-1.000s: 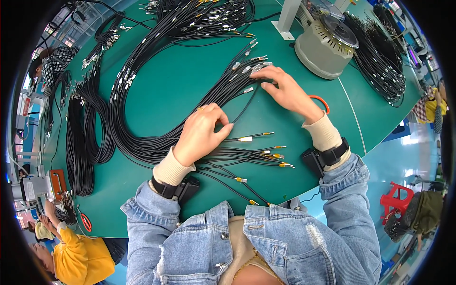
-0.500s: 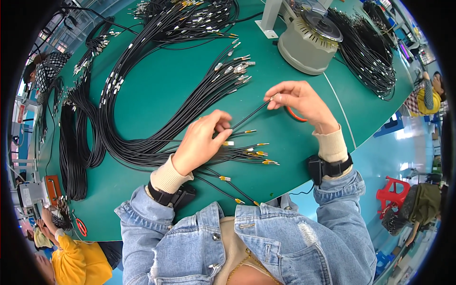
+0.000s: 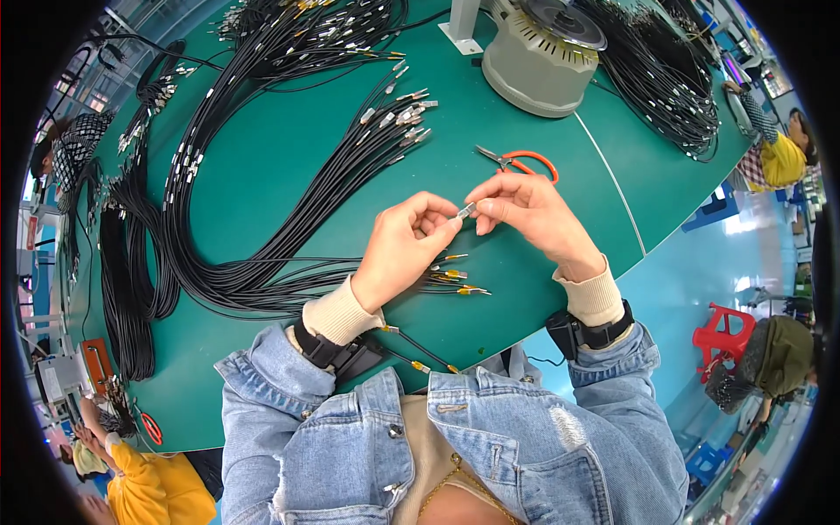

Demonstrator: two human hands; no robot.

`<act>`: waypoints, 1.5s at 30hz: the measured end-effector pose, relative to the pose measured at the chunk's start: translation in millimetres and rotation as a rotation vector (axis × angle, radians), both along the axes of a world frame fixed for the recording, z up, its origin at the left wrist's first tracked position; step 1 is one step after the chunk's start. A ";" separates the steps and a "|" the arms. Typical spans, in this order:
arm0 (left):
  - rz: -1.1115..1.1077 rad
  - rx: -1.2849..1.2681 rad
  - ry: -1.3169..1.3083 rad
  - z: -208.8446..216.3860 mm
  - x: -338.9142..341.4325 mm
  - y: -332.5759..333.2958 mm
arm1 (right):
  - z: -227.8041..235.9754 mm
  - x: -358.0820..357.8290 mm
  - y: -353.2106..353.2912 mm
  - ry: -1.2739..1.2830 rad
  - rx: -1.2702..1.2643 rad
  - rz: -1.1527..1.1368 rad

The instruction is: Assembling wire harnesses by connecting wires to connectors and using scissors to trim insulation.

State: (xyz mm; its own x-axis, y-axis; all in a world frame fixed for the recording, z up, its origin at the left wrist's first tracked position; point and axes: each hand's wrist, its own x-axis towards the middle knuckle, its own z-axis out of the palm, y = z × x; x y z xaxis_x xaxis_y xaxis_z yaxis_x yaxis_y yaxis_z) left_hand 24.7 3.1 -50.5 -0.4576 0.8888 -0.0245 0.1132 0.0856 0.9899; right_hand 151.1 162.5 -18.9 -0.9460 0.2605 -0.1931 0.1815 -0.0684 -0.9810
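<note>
My left hand [image 3: 404, 243] and my right hand [image 3: 528, 217] meet over the green table, thumbs and fingertips pinched. Between them is a black cable's end [image 3: 465, 211], with a small whitish-silver piece on it; its exact kind is too small to tell. The left fingers hide most of that cable. A long curved bundle of black cables [image 3: 254, 273] lies to the left, and its upper branch ends in whitish tips [image 3: 409, 116]. Yellow-marked cable ends [image 3: 453, 275] stick out beside my left hand. Orange-handled pliers [image 3: 528, 158] rest just beyond my right hand.
A grey round machine [image 3: 538, 74] stands at the far side, with another cable bundle [image 3: 656, 83] to its right. More cables [image 3: 127, 297] hang over the left part. Red-handled scissors [image 3: 151, 428] lie at the left edge. Co-workers sit around; a red stool [image 3: 724, 337] stands right.
My hands have come together; the right moved down and left, the left toward it. The cable stretched between them is now pinched at its end. The pliers, mostly covered before, show fully.
</note>
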 end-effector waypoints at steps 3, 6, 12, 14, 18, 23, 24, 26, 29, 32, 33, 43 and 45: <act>0.016 -0.001 0.065 2.4 2.2 -3.7 | 1.2 0.1 -6.6 0.011 -0.060 -0.024; 0.033 -0.035 0.175 6.5 2.6 -4.6 | 3.1 -0.9 -8.4 -0.028 -0.093 -0.054; 0.027 -0.063 -0.096 0.4 -2.5 -9.6 | 12.1 -1.1 2.7 -0.097 -0.127 -0.028; 0.013 -0.095 -0.276 0.9 -4.0 -14.8 | 23.9 1.7 23.4 0.067 0.009 -0.254; -0.003 -0.106 -0.259 1.7 -3.1 -16.6 | 37.8 6.8 97.3 0.300 0.173 -0.748; 0.076 -0.006 -0.123 -5.4 1.1 -14.1 | 48.4 -4.9 148.9 0.175 0.153 -0.838; 0.085 0.014 -0.076 -7.9 2.1 -13.6 | 48.8 -7.9 153.0 0.175 0.152 -0.836; 0.100 0.031 -0.029 -8.5 2.7 -13.9 | 48.0 -14.2 158.7 0.109 0.190 -0.794; 0.101 -0.017 0.086 -3.8 2.1 -15.7 | 45.0 -17.8 161.9 0.101 0.213 -0.764; 0.149 0.009 0.149 0.3 2.2 -14.1 | 42.7 -15.4 166.6 0.145 0.224 -0.751; 0.170 0.019 0.177 0.9 3.2 -14.5 | 44.0 -12.0 166.2 0.216 0.169 -0.746; 0.277 0.097 0.332 14.2 2.4 -19.8 | 19.7 -2.7 -33.6 0.282 -0.020 -0.418; 0.277 0.082 0.352 17.1 3.3 -19.1 | 7.3 -5.6 -58.6 0.197 -0.029 -0.416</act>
